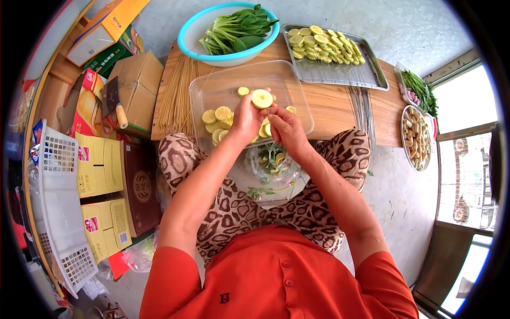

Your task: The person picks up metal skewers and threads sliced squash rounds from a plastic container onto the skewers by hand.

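Observation:
My left hand point(248, 115) is closed around a round zucchini slice point(262, 99), its pale cut face turned up. My right hand point(286, 126) is just to its right, fingers pinched together close to the slice's lower edge. Whatever lies in that pinch is too small or hidden to make out. Both hands are over a clear plastic tub point(199, 90) that holds more zucchini slices point(217, 118), partly covered by my hands and wrists. A single small slice point(243, 91) lies apart, beyond my left fingers.
Thin wooden skewers point(179, 95) lie left on the wooden table point(332, 114); metal skewers point(362, 114) lie right. Behind are a basin point(183, 37) of leafy greens and a metal tray point(380, 80) of skewered slices. Below the table is a bag of scraps point(273, 159). A cleaver point(112, 98) stands by boxes.

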A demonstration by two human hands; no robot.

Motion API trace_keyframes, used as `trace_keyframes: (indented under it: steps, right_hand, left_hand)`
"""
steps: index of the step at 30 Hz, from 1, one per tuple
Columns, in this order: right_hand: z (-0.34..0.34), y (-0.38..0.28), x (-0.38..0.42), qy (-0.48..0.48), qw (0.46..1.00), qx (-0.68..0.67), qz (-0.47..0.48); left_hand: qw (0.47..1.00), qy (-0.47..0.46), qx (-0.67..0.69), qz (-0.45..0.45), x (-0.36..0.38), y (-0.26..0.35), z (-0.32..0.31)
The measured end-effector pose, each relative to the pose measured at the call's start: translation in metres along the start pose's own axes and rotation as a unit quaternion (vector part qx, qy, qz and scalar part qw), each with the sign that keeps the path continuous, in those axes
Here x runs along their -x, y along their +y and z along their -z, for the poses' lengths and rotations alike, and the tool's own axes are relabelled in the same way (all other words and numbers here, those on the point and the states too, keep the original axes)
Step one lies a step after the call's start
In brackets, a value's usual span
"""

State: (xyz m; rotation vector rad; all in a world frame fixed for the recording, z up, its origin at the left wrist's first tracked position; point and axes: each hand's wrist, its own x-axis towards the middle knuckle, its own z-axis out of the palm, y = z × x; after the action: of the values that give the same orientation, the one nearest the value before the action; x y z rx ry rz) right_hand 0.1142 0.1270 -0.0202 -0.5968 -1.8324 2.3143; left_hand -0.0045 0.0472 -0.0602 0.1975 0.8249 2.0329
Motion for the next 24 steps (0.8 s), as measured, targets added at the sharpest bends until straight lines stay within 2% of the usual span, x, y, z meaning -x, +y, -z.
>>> trace_keyframes:
  steps: [10, 12, 15, 19, 21, 23, 24]
  right_hand:
    - [-0.003, 0.0, -0.007, 0.026, 0.999, 0.005, 0.018]
    - [0.001, 0.001, -0.01, 0.036, 0.999, -0.007, 0.022]
    - [0.01, 0.0, -0.011, 0.063, 0.996, -0.047, 0.033]
    - [0.021, -0.008, -0.006, 0.091, 0.994, -0.053, 0.027]
    - [0.024, -0.012, -0.003, 0.104, 0.992, -0.061, 0.022]
    - [0.026, -0.014, 0.0, 0.104, 0.993, -0.059, 0.018]
    - [0.028, -0.013, 0.0, 0.105, 0.992, -0.061, 0.018]
  left_hand:
    - [1.0, 0.003, 0.013, 0.011, -0.002, 0.012, -0.005]
    - [0.994, 0.104, -0.03, -0.025, -0.007, 0.016, -0.005]
    - [0.976, 0.171, -0.115, -0.068, -0.013, 0.039, 0.015]
    - [0.963, 0.174, -0.188, -0.084, -0.004, 0.065, 0.026]
    - [0.942, 0.165, -0.275, -0.098, 0.0, 0.07, 0.027]
    - [0.942, 0.154, -0.283, -0.097, 0.002, 0.069, 0.034]
    - [0.919, 0.154, -0.346, -0.113, 0.002, 0.068, 0.036]
